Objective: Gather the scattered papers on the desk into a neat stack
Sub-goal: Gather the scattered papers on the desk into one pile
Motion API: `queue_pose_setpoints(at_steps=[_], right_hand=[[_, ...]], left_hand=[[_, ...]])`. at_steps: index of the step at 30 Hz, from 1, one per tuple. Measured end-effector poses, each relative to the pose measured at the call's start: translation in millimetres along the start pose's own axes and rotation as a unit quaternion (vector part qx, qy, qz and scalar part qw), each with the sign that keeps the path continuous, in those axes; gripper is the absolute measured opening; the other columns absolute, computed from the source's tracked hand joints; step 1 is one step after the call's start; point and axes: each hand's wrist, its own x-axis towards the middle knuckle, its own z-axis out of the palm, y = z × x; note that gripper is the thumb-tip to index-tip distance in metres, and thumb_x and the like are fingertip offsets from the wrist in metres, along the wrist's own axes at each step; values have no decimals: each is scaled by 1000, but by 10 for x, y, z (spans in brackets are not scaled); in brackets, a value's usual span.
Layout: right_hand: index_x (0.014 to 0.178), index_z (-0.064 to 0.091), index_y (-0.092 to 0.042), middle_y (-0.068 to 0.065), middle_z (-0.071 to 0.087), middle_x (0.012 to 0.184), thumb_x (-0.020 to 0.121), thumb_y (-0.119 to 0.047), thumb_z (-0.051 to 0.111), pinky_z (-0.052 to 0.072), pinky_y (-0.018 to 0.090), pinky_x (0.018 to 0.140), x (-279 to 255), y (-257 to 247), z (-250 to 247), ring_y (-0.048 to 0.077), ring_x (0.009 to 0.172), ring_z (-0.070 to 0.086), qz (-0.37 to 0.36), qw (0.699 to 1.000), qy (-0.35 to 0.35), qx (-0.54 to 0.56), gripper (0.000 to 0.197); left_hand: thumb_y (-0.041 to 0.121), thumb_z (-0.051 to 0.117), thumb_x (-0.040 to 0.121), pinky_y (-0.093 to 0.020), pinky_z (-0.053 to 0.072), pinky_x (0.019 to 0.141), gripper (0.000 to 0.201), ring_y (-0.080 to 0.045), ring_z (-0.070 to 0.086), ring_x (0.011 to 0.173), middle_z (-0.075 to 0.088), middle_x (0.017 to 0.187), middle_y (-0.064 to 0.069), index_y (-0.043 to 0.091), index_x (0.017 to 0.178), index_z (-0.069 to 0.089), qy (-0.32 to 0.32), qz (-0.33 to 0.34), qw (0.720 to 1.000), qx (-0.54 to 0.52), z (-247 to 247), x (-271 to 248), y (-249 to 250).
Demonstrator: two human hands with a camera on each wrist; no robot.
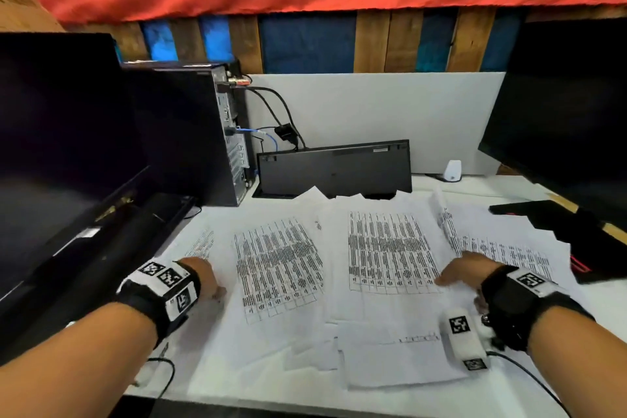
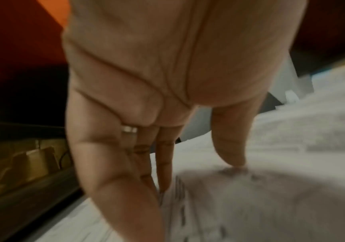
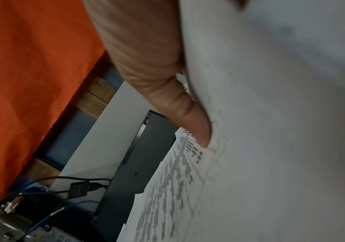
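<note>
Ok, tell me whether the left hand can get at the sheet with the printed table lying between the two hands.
Probably yes. The left hand rests on papers at the desk's left, and the printed sheet lies flat right beside it, uncovered, with nothing between them. A short slide rightward should reach its edge.

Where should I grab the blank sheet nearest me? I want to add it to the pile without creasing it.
Probably the blank sheet's near edge, from the front: it lies on top by the desk edge, uncovered, while the right hand rests on papers behind it.
</note>
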Motion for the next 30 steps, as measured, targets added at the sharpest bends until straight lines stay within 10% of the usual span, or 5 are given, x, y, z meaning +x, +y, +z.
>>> queue_pose_setpoints(at_steps=[3, 7, 16, 24, 30], right_hand=[[94, 67, -9, -2, 48, 120, 58, -25, 85, 52, 30, 62, -58, 9, 103, 19, 106, 51, -26, 998, -45, -24, 43], [111, 57, -15, -11, 63, 81, 46, -31, 86, 48, 15, 44, -56, -7, 307, 10, 65, 58, -56, 991, -113, 42, 73], [119, 51, 2, 16, 61, 101, 85, -2, 55, 42, 25, 70, -164, -99, 391, 28, 87, 57, -49, 994, 69, 75, 35], [143, 31, 3, 18, 38, 147, 99, -47, 32, 34, 29, 102, -266, -373, 683, 29, 133, 41, -91, 993, -10, 68, 67], [117, 54, -8, 8, 66, 105, 80, -37, 70, 45, 23, 57, -237, -277, 801, 22, 88, 62, -123, 977, -19, 174, 49]], left_hand=[[64, 43, 90, -34, 40, 107, 69, -27, 50, 129, 56, 136, -10, 9, 129, 54, -3, 4, 1000, 22, 80, -9, 68], [63, 63, 77, -42, 36, 110, 76, -32, 40, 133, 39, 143, -8, 32, 141, 36, -6, 47, 996, -77, 94, 45, 280], [57, 73, 67, -45, 41, 108, 100, -39, 44, 130, 39, 144, -20, 9, 144, 29, 19, -122, 942, -313, 38, 162, 464], [46, 79, 70, -31, 56, 71, 91, -25, 61, 77, 57, 95, -7, 21, 143, 31, -104, 43, 871, -479, -9, 12, 712], [49, 69, 82, -39, 52, 95, 86, -28, 61, 111, 53, 137, -11, 13, 147, 26, -61, 53, 936, -343, -54, -107, 678]])
